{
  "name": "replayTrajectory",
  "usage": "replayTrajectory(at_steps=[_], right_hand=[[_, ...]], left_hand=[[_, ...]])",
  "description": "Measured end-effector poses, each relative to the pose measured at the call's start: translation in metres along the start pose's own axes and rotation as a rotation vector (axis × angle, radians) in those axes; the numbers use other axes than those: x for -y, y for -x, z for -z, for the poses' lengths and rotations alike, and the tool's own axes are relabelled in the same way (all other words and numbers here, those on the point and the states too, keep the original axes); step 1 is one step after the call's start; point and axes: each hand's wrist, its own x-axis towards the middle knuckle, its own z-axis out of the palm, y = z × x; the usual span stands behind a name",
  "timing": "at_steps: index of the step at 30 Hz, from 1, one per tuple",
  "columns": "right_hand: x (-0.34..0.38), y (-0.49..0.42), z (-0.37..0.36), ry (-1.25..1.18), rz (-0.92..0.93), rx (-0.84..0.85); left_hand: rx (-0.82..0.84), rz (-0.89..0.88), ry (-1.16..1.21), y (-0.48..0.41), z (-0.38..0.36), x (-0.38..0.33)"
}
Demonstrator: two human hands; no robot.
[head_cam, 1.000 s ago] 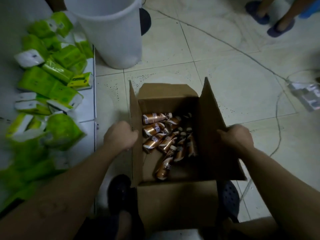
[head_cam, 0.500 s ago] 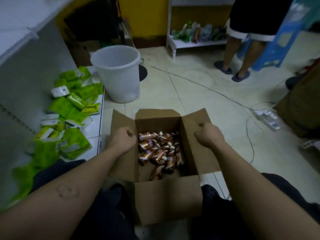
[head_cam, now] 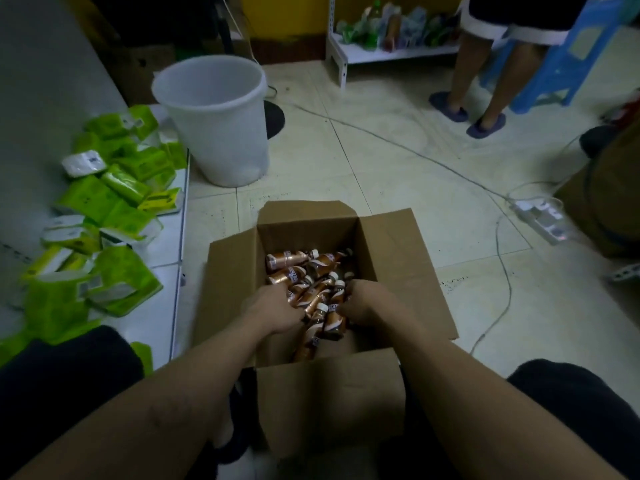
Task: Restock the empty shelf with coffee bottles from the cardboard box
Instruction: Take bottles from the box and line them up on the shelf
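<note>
An open cardboard box [head_cam: 391, 244] stands on the tiled floor between my knees. Several brown coffee bottles [head_cam: 287, 259] with white caps lie in a loose heap inside it. Both my hands are down in the box on that heap. My left hand [head_cam: 273, 310] curls its fingers over a bottle at the heap's left side. My right hand [head_cam: 363, 303] curls its fingers over a bottle at the right side. The fingertips are hidden among the bottles. The low white shelf [head_cam: 166, 244] runs along my left.
Several green tissue packs [head_cam: 114, 202] lie scattered on the low shelf. A white bucket [head_cam: 221, 123] stands beyond the box. A power strip [head_cam: 540, 220] and cables lie on the floor at the right. A person [head_cam: 485, 81] stands by a far shelf [head_cam: 381, 53].
Both hands have left the box's side flaps and gone down into the box onto the bottles. The flaps now lie open. My head has tilted up, showing more of the room.
</note>
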Motion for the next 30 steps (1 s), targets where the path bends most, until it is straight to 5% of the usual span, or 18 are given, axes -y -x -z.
replayTrajectory(at_steps=[8, 16, 20, 30], right_hand=[[-0.027, -0.121, -0.054, 0.148, -0.041, 0.053], [-0.043, -0.183, -0.11, -0.075, -0.182, 0.018], [-0.037, -0.2, -0.134, -0.155, -0.247, 0.156], [-0.021, -0.209, -0.149, -0.312, -0.314, 0.001]], left_hand=[[0.166, 0.114, 0.16, -0.109, -0.094, 0.018], [0.398, 0.383, 0.4, -0.168, -0.178, 0.051], [0.32, 0.381, 0.435, -0.171, -0.204, 0.064], [0.045, 0.09, 0.455, -0.179, -0.136, 0.053]])
